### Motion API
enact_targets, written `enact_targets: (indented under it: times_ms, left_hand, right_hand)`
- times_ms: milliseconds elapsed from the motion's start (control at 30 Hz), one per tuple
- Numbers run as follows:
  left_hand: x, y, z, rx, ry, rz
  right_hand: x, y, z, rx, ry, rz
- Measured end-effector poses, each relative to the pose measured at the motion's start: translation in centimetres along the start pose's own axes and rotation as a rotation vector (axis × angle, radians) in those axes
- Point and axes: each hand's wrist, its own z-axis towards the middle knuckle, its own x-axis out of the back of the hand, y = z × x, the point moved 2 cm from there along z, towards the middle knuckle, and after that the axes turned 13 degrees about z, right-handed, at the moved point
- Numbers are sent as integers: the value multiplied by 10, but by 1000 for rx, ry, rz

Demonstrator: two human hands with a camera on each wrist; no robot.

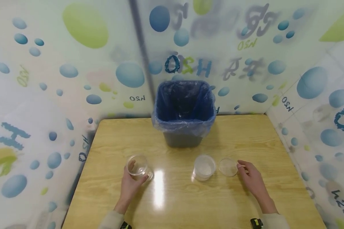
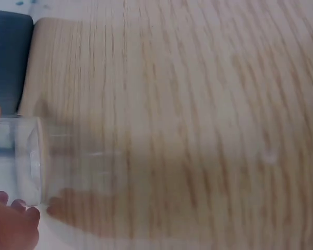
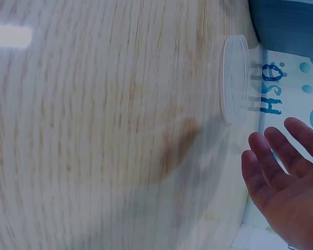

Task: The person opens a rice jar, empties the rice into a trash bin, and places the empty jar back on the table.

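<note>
My left hand (image 1: 131, 186) grips a clear round plastic container (image 1: 138, 165) at the left of the table, thumb on one side and fingers on the other. The left wrist view shows the clear container (image 2: 21, 161) with its base close to the wood and fingertips along its wall. On the right, my right hand (image 1: 250, 178) is beside a thin clear round lid (image 1: 228, 167). Its fingers (image 3: 266, 161) are spread and loosely bent, with nothing held between them in the right wrist view. Left of the lid stands a translucent round tub (image 1: 204, 167).
A dark bin (image 1: 182, 140) with a blue plastic liner (image 1: 184, 125) stands at the back middle, against the patterned wall (image 1: 103, 73). The wooden table (image 1: 177, 203) meets walls at the back and sides. Light glares on the table in front of the bin.
</note>
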Motion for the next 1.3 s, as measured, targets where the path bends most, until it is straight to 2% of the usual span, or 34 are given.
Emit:
enact_targets:
  times_ms: [200,367,433,500,567,600,667,733,800,833,933,1033,1167,1300]
  left_hand:
    - [1,-8,-6,27,-29,1]
    - [9,-11,-17,63,-71,-68]
    - [16,-10,-25,67,-60,-88]
    - [24,-10,-32,36,15,-99]
    - [31,-6,-39,-54,175,-122]
    - [35,-3,-41,-125,271,-144]
    - [41,6,-44,-298,469,-179]
    - [44,20,-44,-492,629,-186]
    - [44,39,-44,-659,706,-177]
    - [43,50,-43,-723,718,-168]
    - [37,78,-44,-870,681,-164]
    - [22,89,-43,-931,587,-164]
    - [-4,82,-43,-907,443,-125]
    - [-25,73,-46,-790,276,-65]
  right_hand:
    - [-1,0,-2,6,-1,-9]
    - [-1,-2,-2,4,-6,-10]
    - [-1,-3,-3,5,-7,-6]
    - [-2,-5,-3,8,-9,-7]
    - [-2,-8,-3,15,-10,-11]
    - [-2,-10,-3,19,-9,-14]
    - [-3,-15,-2,30,-5,-15]
    - [-3,-21,-2,42,-2,-11]
    - [-5,-29,-1,53,-5,-3]
    - [-6,-33,-1,61,-7,-1]
    - [-10,-47,1,95,-14,10]
    - [-16,-62,3,147,-23,20]
    - [-28,-79,5,194,-58,32]
    - [-47,-89,8,208,-123,20]
